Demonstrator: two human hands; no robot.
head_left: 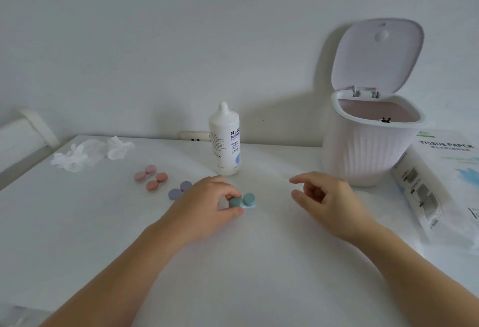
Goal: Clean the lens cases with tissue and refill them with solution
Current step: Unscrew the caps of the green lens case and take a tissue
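Both forearms bare, left hand (pixel 207 204) and right hand (pixel 326 197) ungloved.

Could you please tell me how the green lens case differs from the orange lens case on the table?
The green lens case has teal-green caps; the orange lens case has salmon-orange ones. The left hand grips the green case by one cap, while the orange case lies untouched. The green case sits near the table's middle, below the solution bottle; the orange one lies further left, beside a pink case. Both are twin-cup cases with their caps on.
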